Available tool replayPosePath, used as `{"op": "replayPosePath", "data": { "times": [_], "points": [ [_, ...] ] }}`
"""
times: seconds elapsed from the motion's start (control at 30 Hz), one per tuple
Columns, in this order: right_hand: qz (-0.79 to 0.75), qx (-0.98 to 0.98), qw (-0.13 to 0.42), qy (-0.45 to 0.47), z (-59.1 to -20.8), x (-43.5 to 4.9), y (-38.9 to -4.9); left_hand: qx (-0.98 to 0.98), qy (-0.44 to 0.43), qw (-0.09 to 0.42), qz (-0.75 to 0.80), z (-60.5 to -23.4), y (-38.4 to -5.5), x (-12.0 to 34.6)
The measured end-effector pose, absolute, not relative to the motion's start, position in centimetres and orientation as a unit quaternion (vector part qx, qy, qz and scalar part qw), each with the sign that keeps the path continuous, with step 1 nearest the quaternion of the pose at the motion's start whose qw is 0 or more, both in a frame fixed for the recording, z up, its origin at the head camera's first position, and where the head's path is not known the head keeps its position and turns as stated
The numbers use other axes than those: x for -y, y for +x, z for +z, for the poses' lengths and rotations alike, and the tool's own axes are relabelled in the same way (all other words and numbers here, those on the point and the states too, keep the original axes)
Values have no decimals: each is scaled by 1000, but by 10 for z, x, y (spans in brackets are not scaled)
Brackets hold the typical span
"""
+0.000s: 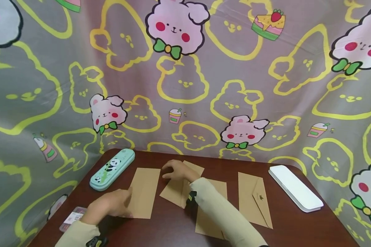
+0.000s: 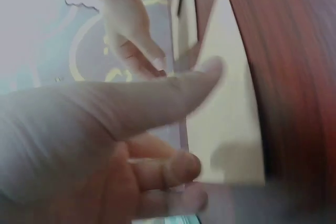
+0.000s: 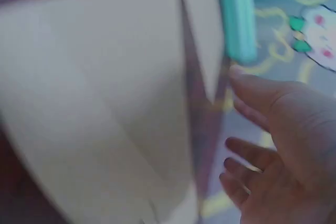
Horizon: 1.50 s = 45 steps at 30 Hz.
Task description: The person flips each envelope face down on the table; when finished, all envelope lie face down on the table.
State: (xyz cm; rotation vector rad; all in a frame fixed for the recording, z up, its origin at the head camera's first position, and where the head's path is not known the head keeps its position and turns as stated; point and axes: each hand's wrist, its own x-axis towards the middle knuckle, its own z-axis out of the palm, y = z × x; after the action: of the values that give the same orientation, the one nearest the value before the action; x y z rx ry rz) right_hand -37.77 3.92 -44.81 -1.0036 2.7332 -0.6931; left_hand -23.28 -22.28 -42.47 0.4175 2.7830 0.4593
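Several brown paper envelopes lie on the dark table. My left hand is at the left edge of the leftmost envelope, which lies with its plain face up. In the left wrist view its thumb stretches over that envelope, with the other fingers loosely bent near the edge; whether they touch the paper I cannot tell. My right hand hovers over a tilted envelope, partly covering it. The right wrist view shows this hand with loose, spread fingers holding nothing, beside a blurred envelope.
A mint panda pencil case lies at the back left, a white case at the right. An envelope lies partly under my right forearm; a flapped envelope lies beyond. A small clear packet sits by my left wrist. Patterned cloth surrounds the table.
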Motion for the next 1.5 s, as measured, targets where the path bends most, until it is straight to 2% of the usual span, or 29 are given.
{"op": "replayPosePath", "data": {
  "times": [0.2, 0.33, 0.43, 0.63, 0.83, 1.07, 1.5],
  "points": [
    [-266, -936, 68, -219, -426, -96, -392, -958, 225, 76, 162, -424, -239, 191],
    [-254, -957, 71, -118, -430, -122, -404, -957, 245, 29, 154, -433, -251, 162],
    [-247, -963, 74, -80, -439, -134, -408, -961, 238, 19, 137, -439, -258, 147],
    [-257, -961, 71, -78, -451, -145, -407, -967, 236, 58, 77, -445, -259, 130],
    [-271, -958, 59, -73, -454, -148, -407, -959, 276, 11, 59, -448, -260, 124],
    [-253, -961, 75, -78, -449, -143, -407, -946, 317, -61, 44, -452, -264, 117],
    [-246, -957, 83, -130, -457, -125, -403, -958, 268, -52, 92, -456, -247, 111]
  ]
}}
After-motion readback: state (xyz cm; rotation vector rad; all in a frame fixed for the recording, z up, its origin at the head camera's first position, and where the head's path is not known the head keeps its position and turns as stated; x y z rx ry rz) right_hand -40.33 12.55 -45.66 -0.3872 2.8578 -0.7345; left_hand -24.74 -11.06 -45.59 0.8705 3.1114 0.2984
